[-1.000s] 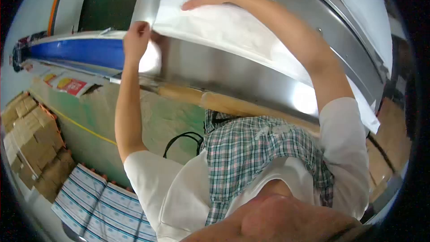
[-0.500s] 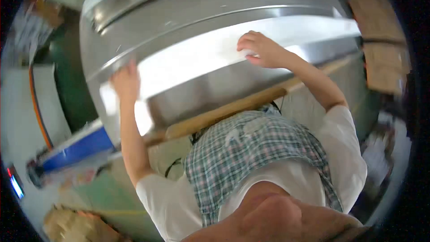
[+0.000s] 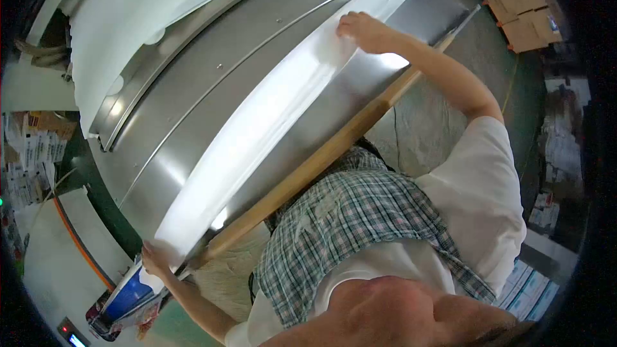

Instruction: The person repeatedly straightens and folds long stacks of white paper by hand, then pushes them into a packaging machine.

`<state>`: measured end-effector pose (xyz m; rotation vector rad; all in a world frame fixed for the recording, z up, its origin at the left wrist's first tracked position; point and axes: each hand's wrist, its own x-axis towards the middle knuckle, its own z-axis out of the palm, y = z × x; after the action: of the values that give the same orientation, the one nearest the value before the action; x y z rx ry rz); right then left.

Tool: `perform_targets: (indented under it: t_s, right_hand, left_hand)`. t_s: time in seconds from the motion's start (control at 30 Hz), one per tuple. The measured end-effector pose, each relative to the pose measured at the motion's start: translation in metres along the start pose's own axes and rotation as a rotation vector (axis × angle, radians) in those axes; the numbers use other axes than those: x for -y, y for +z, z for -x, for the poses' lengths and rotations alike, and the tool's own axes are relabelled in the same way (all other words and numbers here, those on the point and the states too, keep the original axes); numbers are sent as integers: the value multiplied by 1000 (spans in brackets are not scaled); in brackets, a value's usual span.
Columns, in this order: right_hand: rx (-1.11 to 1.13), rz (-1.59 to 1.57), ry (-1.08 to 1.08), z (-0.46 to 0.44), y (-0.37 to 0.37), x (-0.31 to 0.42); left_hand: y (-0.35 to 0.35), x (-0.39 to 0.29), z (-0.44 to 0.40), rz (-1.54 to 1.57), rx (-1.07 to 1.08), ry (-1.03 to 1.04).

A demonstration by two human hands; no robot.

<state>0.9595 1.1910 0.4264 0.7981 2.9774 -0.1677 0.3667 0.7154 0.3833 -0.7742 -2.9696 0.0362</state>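
White, smooth, thin sheet material in a long, narrow, creased strip (image 3: 250, 132) is laid lengthwise along a shiny grey steel worktop (image 3: 299, 136). Its near end is touched by the bare left hand (image 3: 156, 261), its farther part by the bare right hand (image 3: 366, 32); the fingers of both are partly curled, but whether the strip is pinched cannot be told. Between worktop and checked fabric apron (image 3: 353, 209), a rounded wooden rail (image 3: 340, 138) is set.
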Motion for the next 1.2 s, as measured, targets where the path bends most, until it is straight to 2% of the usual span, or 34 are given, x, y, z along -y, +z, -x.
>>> perform_targets:
  t_s: [0.03, 0.07, 0.1, 0.2, 0.27, 0.4, 0.43, 0.5, 0.6, 0.73, 0.8, 0.97, 1.07, 1.2]
  right_hand:
    - [13, 122, 49, 5, 2, -26]
    - [9, 175, 108, 11, 3, -55]
    - [4, 228, 167, 17, 4, -83]
    - [10, 269, 208, 39, -9, -150]
    - [5, 376, 213, 49, -7, -194]
    - [-15, 407, 118, 62, -11, -245]
    - [-33, 291, 120, 65, -20, -244]
    - [-51, 182, 113, 76, -30, -238]
    - [-272, 50, 2, 94, -29, -229]
    - [-309, 30, 33, 90, -25, -253]
    - [-266, 170, 209, 88, -22, -266]
    - [-202, 248, 331, 96, -35, -300]
    - [-601, 235, 290, 108, -45, -304]
    - [-534, 102, 314, 129, -23, -303]
  left_hand:
    - [9, -1, -2, -57, -53, 374]
    - [24, -9, -2, -22, 28, 218]
    - [16, -59, 5, 14, 108, 60]
    - [-1, -153, 36, -65, 82, 84]
    - [2, -194, 50, 44, 180, 176]
    - [-13, -280, 84, -89, 191, 89]
    - [-17, -291, 91, -90, 187, 82]
    - [-22, -306, 99, 34, 143, 104]
    - [-21, -317, 102, 104, 203, 43]
    - [-18, -336, 109, -26, 156, -8]
    - [-11, -329, 107, -21, 173, -16]
    - [1, -318, 105, -77, 125, 10]
    - [-1, -318, 105, -91, 156, 0]
    - [0, -325, 109, -95, 205, -20]
